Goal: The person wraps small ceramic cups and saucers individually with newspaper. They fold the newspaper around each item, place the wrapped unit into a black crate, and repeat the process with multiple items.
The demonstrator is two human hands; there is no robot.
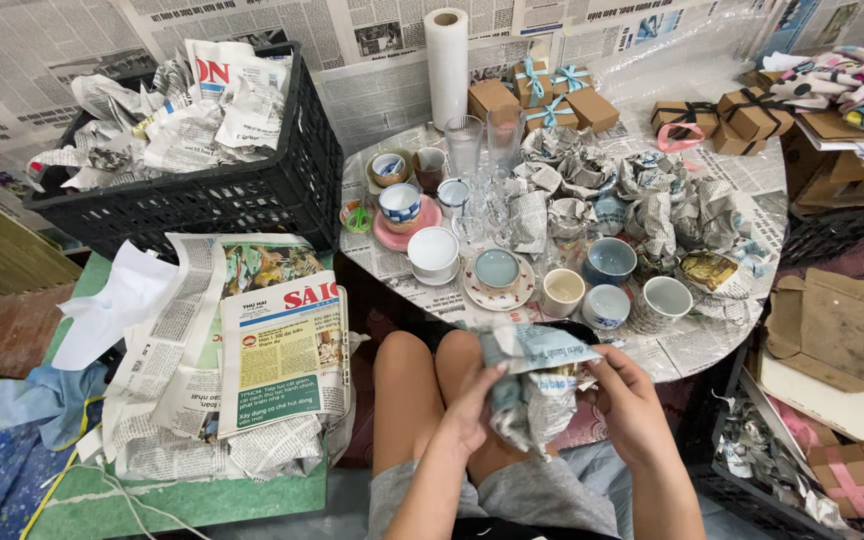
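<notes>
Both my hands hold a bundle wrapped in newspaper (532, 385) over my lap. My left hand (472, 405) grips its left side, and my right hand (624, 395) grips its right side. What is inside the paper is hidden. Just beyond it stands a round table (722, 340) covered with newspaper. On it are several cups, such as a white cup (433, 252), a teal cup on a saucer (497, 270) and a blue cup (609, 261). Crumpled newspaper bundles (652, 200) lie at the table's back right.
A black crate (252, 195) full of crumpled newspaper stands at left. A stack of newspapers (272, 350) lies beside my left knee. A paper towel roll (447, 65), clear glasses (464, 145) and small brown gift boxes (552, 100) are at the table's back. Flat cardboard pieces (827, 320) lie at right.
</notes>
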